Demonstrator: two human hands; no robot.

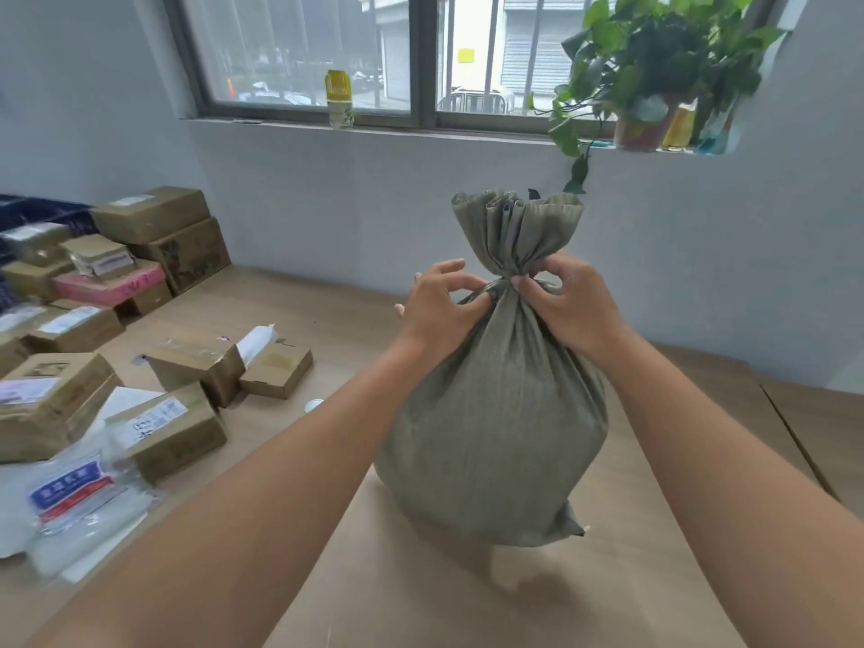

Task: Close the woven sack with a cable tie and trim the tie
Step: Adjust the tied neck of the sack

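Two hands are at work at the neck of the woven sack [495, 413], and the head camera, the only view we have, shows them from above and behind. The sack stands upright on the wooden table [421, 600], full and round in its body, with the mouth gathered into a narrow neck and the loose top fanned out above it. The left hand [442, 308] has its fingers curled in and pinches at the left side of the neck; the right hand [568, 304] does the same on the right side, thumb and fingertips pressed together. Between them we see a thin grey band [491, 287] that crosses the neck, and we judge it to be the cable tie, but it is too small to be sure, and we cannot tell if its tail is already through the head.

We think the step in hand is to tighten the tie. To do it well, one hand should keep the gathered folds firmly bunched, while the other pulls the tail straight. The band should sit below the flared top, so it cannot slip off. No cutter is visible among the cardboard boxes [154, 226] at the left, so trimming waits
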